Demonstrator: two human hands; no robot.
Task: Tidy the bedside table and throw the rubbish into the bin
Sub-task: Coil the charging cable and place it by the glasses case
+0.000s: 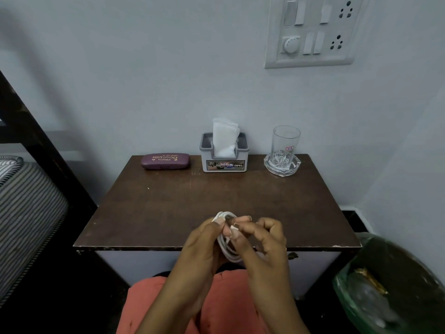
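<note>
While over table [216, 189] edge, coiled cable [223, 244].

A white plastic switch panel with sockets and a round dial [310, 32] is mounted on the pale blue-grey painted wall [144, 68]. At the left, a grey-and-white striped mattress [29, 213] lies beside a dark wooden bed frame [36, 131].

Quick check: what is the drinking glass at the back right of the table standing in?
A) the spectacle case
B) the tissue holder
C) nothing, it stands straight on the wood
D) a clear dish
D: the drinking glass stands upright inside a clear dish at the back right corner of the table, apart from the other items.
</note>
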